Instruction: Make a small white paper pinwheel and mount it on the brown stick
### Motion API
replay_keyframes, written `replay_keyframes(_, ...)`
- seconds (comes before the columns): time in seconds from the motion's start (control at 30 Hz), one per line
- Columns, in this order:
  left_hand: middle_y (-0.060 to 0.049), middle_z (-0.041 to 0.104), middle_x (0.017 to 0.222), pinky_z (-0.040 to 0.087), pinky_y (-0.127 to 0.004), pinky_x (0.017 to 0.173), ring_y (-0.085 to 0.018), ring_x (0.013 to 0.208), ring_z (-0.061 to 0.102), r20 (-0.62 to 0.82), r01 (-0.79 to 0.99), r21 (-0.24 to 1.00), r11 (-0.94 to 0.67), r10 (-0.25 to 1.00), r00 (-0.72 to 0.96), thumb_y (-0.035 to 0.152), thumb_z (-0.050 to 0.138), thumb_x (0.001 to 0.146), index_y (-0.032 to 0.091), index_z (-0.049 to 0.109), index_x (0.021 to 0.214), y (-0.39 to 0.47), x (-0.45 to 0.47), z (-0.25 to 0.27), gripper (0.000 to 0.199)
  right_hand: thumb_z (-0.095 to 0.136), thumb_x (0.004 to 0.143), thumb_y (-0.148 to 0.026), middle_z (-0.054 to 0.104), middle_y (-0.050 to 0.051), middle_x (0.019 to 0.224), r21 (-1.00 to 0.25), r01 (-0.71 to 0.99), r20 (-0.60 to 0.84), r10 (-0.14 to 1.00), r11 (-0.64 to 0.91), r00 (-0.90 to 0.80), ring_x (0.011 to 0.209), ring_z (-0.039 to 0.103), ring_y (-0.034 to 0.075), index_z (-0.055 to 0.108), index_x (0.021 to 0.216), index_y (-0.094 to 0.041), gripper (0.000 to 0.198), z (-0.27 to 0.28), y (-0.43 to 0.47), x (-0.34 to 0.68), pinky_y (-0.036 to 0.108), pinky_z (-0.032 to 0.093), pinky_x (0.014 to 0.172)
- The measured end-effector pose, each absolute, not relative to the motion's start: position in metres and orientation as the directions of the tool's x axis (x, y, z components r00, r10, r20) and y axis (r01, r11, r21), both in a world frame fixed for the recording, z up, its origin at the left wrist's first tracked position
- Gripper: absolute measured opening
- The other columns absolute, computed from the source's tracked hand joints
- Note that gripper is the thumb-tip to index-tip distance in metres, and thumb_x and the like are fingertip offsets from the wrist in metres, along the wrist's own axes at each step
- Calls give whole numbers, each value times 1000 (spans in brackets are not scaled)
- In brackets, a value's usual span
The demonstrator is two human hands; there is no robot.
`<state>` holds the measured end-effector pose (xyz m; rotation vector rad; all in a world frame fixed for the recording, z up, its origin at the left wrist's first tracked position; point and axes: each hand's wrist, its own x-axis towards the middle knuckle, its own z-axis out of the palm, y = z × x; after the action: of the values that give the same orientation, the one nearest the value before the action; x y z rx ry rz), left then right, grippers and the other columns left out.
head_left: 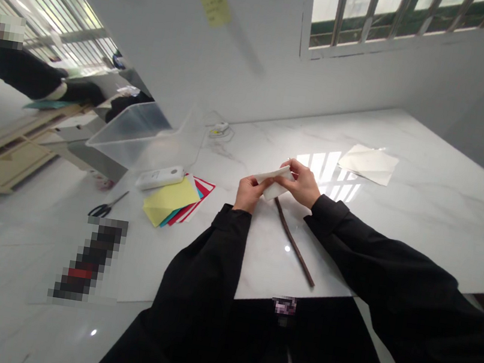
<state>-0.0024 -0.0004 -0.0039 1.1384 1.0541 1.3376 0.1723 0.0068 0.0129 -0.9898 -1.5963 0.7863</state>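
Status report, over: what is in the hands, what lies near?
Left hand and right hand pinching folded off-white paper. Thin dark brown stick nearby on white table. Yellow, blue and red paper sheets leftward, apart from both hands.

Stick (294, 241) on table (440, 193), paper stack (170, 200) at left, scissors (110, 205) farther left, loose paper (368, 164) behind at right

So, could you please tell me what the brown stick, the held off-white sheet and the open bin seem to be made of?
Brown stick: probably wood, dull-finished, judging by its slightly crooked shape. Off-white sheet: likely paper, matte, since it looks thin and bent. Open bin: apparently smooth plastic, given its translucent walls.
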Motion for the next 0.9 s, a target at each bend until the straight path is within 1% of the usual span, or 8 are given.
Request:
replay_keyframes(0.23, -5, 75, 74, 52, -29, 67, -17, 66, 65, 82, -155, 984, -84, 996, -15, 53, 94, 56, 14, 80, 80, 2, -3, -8, 48, 74, 78, -43, 68, 2, 85, -867, 237, 422, 898, 439, -123, 79, 61, 19, 63, 89, -21, 27, 16, 6, 173, 32, 51, 72)
replay_keyframes(0.37, -5, 75, 73, 51, -29, 66, -17, 66, 65, 82, -141, 986, -85, 996, -27, 53, 94, 57, 14, 80, 79, 3, -3, -9, 47, 74, 79, -45, 68, 2, 82, -868, 251, 408, 904, 428, -130, 75, 59, 18, 62, 88, -21, 28, 17, 5, 173, 31, 50, 69)
replay_keyframes(0.6, -5, 77, 77, 52, -29, 67, -18, 70, 67, 79, -144, 986, -82, 997, -26, 52, 93, 58, 14, 82, 87, 1, -2, -8, 49, 73, 80, -43, 68, 2, 82, -851, 270, 428, 893, 451, -141, 74, 58, 18, 62, 87, -21, 25, 19, 3, 175, 31, 46, 68)
replay_keyframes(0.73, -5, 76, 76, 51, -29, 67, -17, 68, 66, 81, -161, 983, -83, 996, -22, 50, 94, 58, 14, 82, 88, 1, -2, -6, 49, 73, 80, -42, 65, 1, 77, -848, 270, 432, 890, 456, -148, 70, 56, 17, 61, 86, -21, 24, 20, 3, 175, 30, 43, 64)
replay_keyframes(0.9, -5, 75, 76, 50, -30, 67, -18, 68, 66, 69, -164, 984, -71, 997, -15, 52, 94, 57, 13, 82, 88, 1, -2, -6, 51, 72, 80, -43, 65, 1, 77, -855, 276, 408, 898, 439, -164, 68, 55, 16, 61, 87, -22, 25, 20, 4, 176, 30, 43, 63)
